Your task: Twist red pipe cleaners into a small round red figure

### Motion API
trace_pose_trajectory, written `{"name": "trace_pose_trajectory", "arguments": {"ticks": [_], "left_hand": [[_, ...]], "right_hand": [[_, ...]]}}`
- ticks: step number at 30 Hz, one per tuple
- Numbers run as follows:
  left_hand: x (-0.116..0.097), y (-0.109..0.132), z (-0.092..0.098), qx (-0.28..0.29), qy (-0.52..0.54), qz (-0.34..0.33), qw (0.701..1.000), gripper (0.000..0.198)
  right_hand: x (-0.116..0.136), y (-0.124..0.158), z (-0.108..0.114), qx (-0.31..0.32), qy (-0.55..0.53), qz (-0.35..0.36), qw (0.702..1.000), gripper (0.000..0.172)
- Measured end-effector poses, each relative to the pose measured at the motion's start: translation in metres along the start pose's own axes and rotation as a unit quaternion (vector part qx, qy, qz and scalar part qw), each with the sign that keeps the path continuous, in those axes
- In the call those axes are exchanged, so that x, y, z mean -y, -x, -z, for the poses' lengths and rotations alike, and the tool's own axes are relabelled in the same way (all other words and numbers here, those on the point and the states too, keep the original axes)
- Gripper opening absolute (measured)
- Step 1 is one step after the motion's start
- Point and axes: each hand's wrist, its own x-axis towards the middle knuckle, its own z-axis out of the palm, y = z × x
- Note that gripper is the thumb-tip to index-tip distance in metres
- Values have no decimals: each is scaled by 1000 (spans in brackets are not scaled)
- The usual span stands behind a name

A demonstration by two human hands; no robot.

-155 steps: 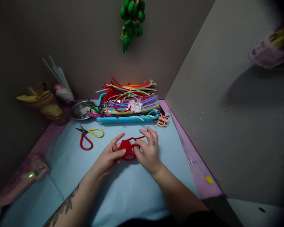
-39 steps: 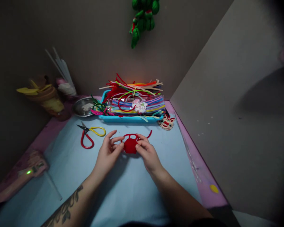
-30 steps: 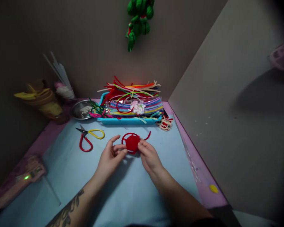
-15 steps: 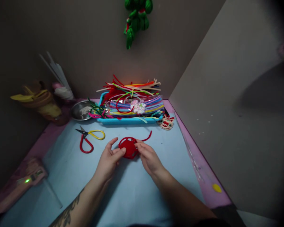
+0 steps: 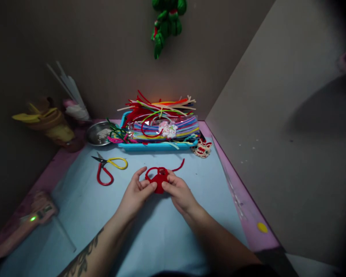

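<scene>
A red piece shaped from pipe cleaners (image 5: pixel 159 180) is held between both hands above the light blue mat (image 5: pixel 173 223). Its lower part looks solid, while open loops form its top. One loose red stem sticks out to the upper right. My left hand (image 5: pixel 137 192) pinches the left side, thumb on the near face, index finger raised. My right hand (image 5: pixel 181 192) grips the right side with its thumb on the near face; its other fingers are partly hidden behind. Scissors (image 5: pixel 103 164) with one red and one yellow handle lie left of my left hand.
Behind the hands stands a blue tray (image 5: pixel 158 147) heaped with colored pipe cleaners. A metal bowl (image 5: pixel 96 139) holds small white bits. A pink glue gun (image 5: pixel 37 219) lies at left. Beside the tray sits a cream-and-red ornament (image 5: pixel 202 149). A yellow disc (image 5: pixel 262 227) rests at right.
The red piece has tilted, so its open top loops show more. My right thumb has come down onto its near face, beside my left thumb.
</scene>
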Motion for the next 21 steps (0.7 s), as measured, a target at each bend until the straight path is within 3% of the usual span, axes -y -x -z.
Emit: {"name": "trace_pose_trajectory", "arguments": {"ticks": [7, 12, 17, 21], "left_hand": [[-2, 0, 0, 29, 34, 17, 999, 82], [-11, 0, 0, -7, -31, -26, 999, 84], [-12, 2, -5, -57, -47, -34, 997, 94], [-7, 1, -3, -37, -65, -49, 996, 88]], "right_hand": [[-1, 2, 0, 14, -36, -16, 999, 30], [0, 2, -1, -6, 8, 14, 1000, 21], [-2, -1, -4, -48, -70, -31, 996, 25], [-5, 0, -4, -55, -101, -50, 992, 31]]}}
